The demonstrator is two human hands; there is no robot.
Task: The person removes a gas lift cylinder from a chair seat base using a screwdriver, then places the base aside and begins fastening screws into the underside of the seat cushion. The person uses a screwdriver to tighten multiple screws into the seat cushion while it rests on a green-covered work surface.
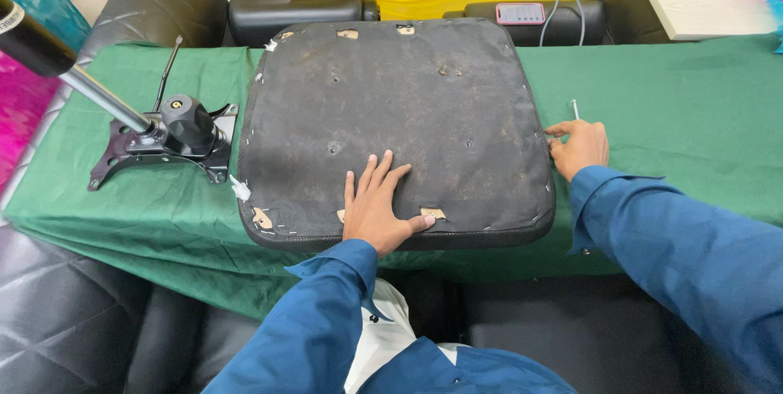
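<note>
I see my left hand (377,206) lying flat, fingers spread, grasping nothing, on the near edge of the upturned black seat cushion (400,125), which lies on the green cloth (693,108). My right hand (581,147) rests at the cushion's right edge, fingers curled, just beside a small screw (575,108); whether it grips anything I cannot tell. The black chair mechanism (167,139) sits left of the cushion

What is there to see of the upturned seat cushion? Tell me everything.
The seat cushion lies flat, underside up, on the green cloth. It is a rounded square covered in worn, dusty black fabric, stapled along the edges, with small tears exposing pale wood and several screw holes in the panel. The left hand presses flat on its near edge; the right hand touches its right edge. Its near edge slightly overhangs the table.
</note>
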